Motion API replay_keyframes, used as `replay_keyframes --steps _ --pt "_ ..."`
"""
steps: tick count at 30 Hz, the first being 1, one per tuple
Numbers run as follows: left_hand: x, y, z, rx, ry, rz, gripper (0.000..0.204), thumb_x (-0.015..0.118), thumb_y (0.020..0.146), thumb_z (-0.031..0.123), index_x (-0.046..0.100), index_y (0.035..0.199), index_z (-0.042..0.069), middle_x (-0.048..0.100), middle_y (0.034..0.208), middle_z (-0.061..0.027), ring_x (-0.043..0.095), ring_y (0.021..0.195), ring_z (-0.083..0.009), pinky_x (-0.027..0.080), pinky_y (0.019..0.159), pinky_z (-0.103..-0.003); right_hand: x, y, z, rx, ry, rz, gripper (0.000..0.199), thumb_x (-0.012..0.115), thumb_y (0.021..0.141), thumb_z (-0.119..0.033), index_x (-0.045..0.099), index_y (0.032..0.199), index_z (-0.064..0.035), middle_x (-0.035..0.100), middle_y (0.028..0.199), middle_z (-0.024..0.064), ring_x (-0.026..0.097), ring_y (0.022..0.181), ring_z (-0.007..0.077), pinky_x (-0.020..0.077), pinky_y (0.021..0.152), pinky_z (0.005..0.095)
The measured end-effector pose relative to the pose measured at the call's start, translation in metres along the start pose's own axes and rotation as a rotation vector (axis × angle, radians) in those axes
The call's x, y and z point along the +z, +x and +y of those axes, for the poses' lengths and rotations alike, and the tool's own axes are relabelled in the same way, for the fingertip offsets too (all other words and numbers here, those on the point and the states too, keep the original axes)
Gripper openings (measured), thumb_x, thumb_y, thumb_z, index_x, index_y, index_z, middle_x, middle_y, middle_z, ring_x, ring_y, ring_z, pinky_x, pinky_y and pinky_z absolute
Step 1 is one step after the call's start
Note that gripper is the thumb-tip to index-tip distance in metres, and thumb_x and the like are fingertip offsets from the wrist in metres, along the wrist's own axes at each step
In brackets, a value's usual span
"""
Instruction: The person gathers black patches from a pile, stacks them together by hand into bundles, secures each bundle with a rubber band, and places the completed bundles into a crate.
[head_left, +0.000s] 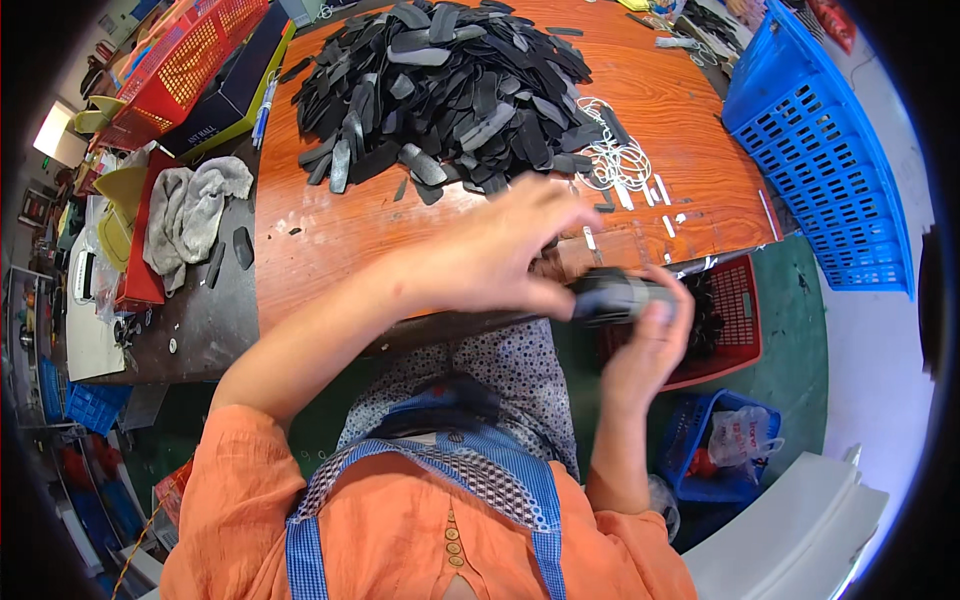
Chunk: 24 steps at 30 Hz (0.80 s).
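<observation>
My right hand (648, 345) grips a dark grey flat piece (612, 296) at the near edge of the wooden table (330, 225), fingers curled round its end. My left hand (500, 250) reaches across above it, fingers spread, its fingertips touching the same piece's left end. Whether the left hand truly grips it is hidden by the hand's back. A big heap of similar dark grey flat pieces (450, 90) lies further back on the table. White cords (615, 155) and small white tags (655, 195) lie just beyond my hands.
A blue crate (825, 160) stands at the right, a red basket (735, 320) with dark pieces below the table edge, a small blue basket (720, 440) on the floor. Grey cloths (190, 210) and a red basket (185, 60) are at the left.
</observation>
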<state>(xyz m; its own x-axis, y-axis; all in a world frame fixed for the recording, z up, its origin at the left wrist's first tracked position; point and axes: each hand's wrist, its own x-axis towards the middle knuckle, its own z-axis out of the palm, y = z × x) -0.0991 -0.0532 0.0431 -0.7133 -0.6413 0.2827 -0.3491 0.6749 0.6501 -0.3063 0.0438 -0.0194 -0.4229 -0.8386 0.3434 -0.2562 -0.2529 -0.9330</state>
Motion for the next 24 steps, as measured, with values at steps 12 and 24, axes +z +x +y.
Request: replay_keyframes --steps 12,24 --pt "-0.019 -0.047 -0.074 0.059 0.688 0.134 0.017 0.076 0.087 0.016 0.07 0.103 0.011 0.07 0.129 0.0006 0.056 0.138 -0.0198 0.034 0.123 -0.054 -0.277 0.04 0.289 0.465 -0.322 0.31 0.047 0.06 0.107 -0.031 0.054 0.141 0.0011 0.057 0.142 0.0173 0.059 0.125 0.0262 0.0513 0.103 0.0389" --pt "-0.02 -0.06 -0.042 -0.193 0.465 0.369 0.021 0.08 0.09 0.02 0.066 0.101 0.008 0.068 0.092 -0.005 0.073 0.078 -0.0223 0.057 0.068 -0.036 0.017 0.054 0.013 -0.343 -0.383 -0.364 0.017 0.073 0.092 -0.001 0.075 0.108 -0.0053 0.073 0.104 0.0107 0.067 0.085 0.025 0.0532 0.083 0.0341"
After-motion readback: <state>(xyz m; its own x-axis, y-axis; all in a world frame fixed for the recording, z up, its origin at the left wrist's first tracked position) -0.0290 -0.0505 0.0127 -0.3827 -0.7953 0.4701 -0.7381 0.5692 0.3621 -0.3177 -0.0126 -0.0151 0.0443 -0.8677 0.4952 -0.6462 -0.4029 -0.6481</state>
